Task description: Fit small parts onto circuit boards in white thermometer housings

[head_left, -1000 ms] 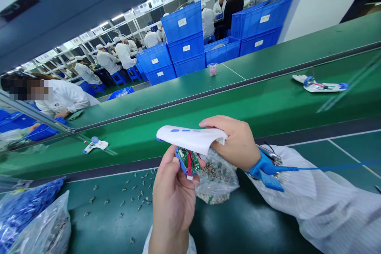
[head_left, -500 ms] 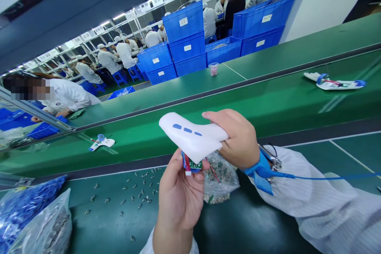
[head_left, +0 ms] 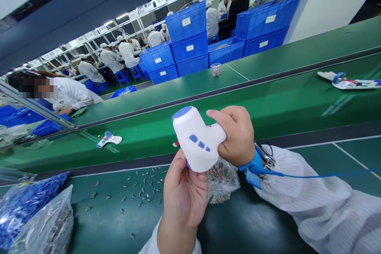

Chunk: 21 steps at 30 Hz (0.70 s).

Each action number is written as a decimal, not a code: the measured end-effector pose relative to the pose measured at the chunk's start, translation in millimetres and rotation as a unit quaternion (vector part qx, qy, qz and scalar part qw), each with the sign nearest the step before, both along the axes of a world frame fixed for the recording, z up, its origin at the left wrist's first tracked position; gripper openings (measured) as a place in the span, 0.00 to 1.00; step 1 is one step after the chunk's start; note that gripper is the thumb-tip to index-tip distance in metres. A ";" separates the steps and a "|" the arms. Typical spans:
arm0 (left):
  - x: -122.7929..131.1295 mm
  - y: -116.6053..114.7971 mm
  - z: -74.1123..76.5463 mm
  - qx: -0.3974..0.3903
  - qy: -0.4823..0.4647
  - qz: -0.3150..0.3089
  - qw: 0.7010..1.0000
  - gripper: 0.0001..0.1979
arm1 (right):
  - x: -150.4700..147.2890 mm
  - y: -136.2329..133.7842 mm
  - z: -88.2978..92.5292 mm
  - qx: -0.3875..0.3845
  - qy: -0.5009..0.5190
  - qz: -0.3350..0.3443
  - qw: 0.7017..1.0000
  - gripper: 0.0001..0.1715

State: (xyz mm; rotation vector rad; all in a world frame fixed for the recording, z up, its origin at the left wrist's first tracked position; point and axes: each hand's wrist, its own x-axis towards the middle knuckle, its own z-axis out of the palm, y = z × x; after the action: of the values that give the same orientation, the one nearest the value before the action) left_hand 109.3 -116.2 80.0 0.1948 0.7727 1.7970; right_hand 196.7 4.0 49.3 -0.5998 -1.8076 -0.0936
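Two-handed hold on a white housing (head_left: 198, 139)

The pistol-shaped white housing is held above the near edge of a green belt (head_left: 151, 143), its blue end cap (head_left: 182, 113) tilted up and away. The right hand (head_left: 238, 137) is wrapped around the handle, its thumb raised clear (a blue wrist strap (head_left: 253, 166) sits below that hand). The left hand (head_left: 186, 190) pinches the housing's near end between thumb and fingers, the fingertips partly hidden beneath. A red wire (head_left: 176, 143) pokes out at the housing's left side.

Just below and right of the housing lies a clear bag of small parts (head_left: 222, 180). Many small metal pieces (head_left: 145, 196) are scattered to its lower left, and well beyond them sits a bag of blue parts (head_left: 26, 210). On the belt, one open white half (head_left: 112, 139) lies left of the housing; an open assembly (head_left: 351, 82) lies far to its right. Behind it stand a clear cup (head_left: 216, 70) and stacked blue crates (head_left: 189, 45).
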 end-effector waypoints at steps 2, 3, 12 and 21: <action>-2.0 0.2 0.7 -0.016 0.047 0.090 0.995 0.09 | -0.3 0.6 1.1 -0.013 -0.029 -0.021 0.999 0.20; -3.8 -0.2 1.4 -0.023 0.079 0.136 0.987 0.10 | -0.3 0.2 1.9 -0.021 -0.045 -0.026 0.998 0.20; -19.1 -18.3 9.7 -0.101 0.407 0.385 0.822 0.15 | 6.6 -11.8 22.0 -0.267 -0.242 0.111 0.926 0.12; -31.5 -12.4 12.2 0.004 0.211 0.260 0.942 0.14 | 8.8 -1.9 26.8 -0.533 -0.332 0.459 0.628 0.19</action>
State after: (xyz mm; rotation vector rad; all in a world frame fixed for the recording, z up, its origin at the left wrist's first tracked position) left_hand 77.7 -128.6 92.1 0.4214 1.2041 2.2937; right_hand 205.4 2.2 76.1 -0.3234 -2.5861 1.7960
